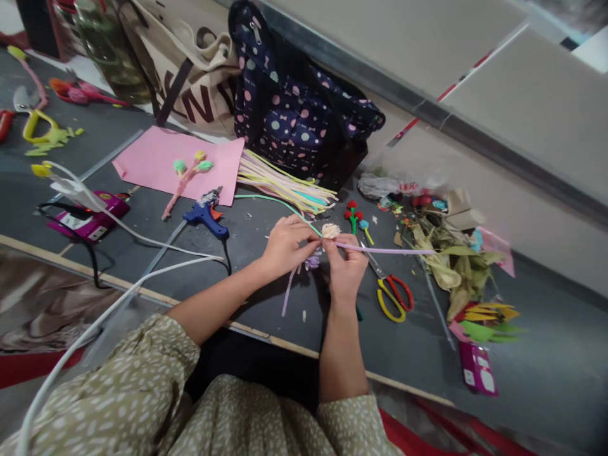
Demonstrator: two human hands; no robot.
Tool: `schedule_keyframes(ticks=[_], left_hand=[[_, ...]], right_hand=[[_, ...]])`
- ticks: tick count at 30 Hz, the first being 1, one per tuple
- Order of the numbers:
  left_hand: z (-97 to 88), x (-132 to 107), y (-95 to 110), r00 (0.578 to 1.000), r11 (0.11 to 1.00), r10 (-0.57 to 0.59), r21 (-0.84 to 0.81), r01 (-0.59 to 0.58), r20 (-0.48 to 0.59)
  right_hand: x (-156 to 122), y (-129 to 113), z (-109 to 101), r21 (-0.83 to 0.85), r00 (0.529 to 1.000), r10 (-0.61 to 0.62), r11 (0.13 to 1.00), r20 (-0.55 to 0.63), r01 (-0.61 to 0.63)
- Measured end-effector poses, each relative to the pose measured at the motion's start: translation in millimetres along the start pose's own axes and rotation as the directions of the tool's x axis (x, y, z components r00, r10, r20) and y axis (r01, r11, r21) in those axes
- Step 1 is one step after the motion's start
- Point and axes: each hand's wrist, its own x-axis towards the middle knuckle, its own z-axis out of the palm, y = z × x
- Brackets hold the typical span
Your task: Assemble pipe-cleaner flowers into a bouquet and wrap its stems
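Observation:
My left hand [289,247] and my right hand [346,269] meet over the dark table, fingertips pinched close together. Just above the fingertips sits a small cream fluffy flower [331,230]. From my left fingers a green pipe cleaner [280,201] runs out to the upper left. A lilac pipe cleaner [394,251] sticks out to the right from my right fingers. How the pieces join is hidden by the fingers. Below the hands lies a purple fluffy piece [312,261], close to another lilac strip [287,294].
Scissors [392,296] lie right of my hands. At left are a blue glue gun [206,214], pink paper [152,152], and a power strip [90,215] with a white cable. A bundle of pipe cleaners [285,180] lies before a dotted bag [294,107]. Dried leaves [456,259] pile up right.

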Motion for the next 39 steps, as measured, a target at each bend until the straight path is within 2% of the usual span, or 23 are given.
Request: schedule_keyframes(ticks=[4,9,14,18,20,22,24,26,27,29,31,33,36,39], left_hand=[[-1.4,4,1,0.990,0.932,-0.137,-0.333,0.141,0.034],[-4.4,5,4,0.948,0.715,-0.222,-0.623,0.317,0.228],[-2.2,2,5,0.905,0.520,-0.260,-0.741,0.424,0.336],[0.8,0,3,0.846,0.357,-0.288,-0.770,0.529,0.448],[2.5,0,3,0.809,0.300,-0.312,-0.756,0.581,0.498],[4.2,2,2,0.790,0.283,-0.327,-0.745,0.605,0.518],[5.0,3,1,0.800,0.313,-0.339,-0.742,0.592,0.495],[3.9,5,0,0.826,0.389,-0.355,-0.734,0.557,0.439],[2.5,5,-1,0.845,0.452,-0.366,-0.719,0.528,0.390],[-1.4,6,-1,0.902,0.638,-0.367,-0.643,0.423,0.229],[-5.2,6,0,0.959,0.837,-0.279,-0.478,0.265,0.044],[-6.7,5,2,0.989,0.954,-0.136,-0.276,0.117,-0.051],[-3.9,2,5,0.999,0.999,-0.013,-0.030,0.012,-0.034],[0.8,-1,5,1.000,0.996,0.002,0.094,-0.002,0.005]], right_hand=[[2,2,0,0.152,0.997,0.060,0.986,0.049,-0.066],[3,1,-1,0.284,0.992,0.092,0.952,0.082,-0.112],[3,0,1,0.339,0.988,0.106,0.931,0.109,-0.137],[2,-1,2,0.418,0.982,0.127,0.891,0.141,-0.175],[2,-2,3,0.400,0.986,0.115,0.903,0.124,-0.156],[2,-2,2,0.329,0.992,0.094,0.937,0.078,-0.115],[3,-1,0,0.252,0.997,0.069,0.965,0.033,-0.075],[3,2,-1,0.186,0.999,0.042,0.982,0.003,-0.042],[3,3,-2,0.150,1.000,0.027,0.988,-0.009,-0.025],[4,4,-3,0.069,0.999,-0.002,0.998,-0.035,0.004],[4,4,-2,-0.011,0.998,-0.032,0.999,-0.057,0.032],[3,1,-1,-0.075,0.995,-0.064,0.995,-0.073,0.058],[2,-3,0,-0.117,0.994,-0.088,0.990,-0.072,0.079],[0,-4,1,-0.114,0.995,-0.081,0.991,-0.056,0.074]])
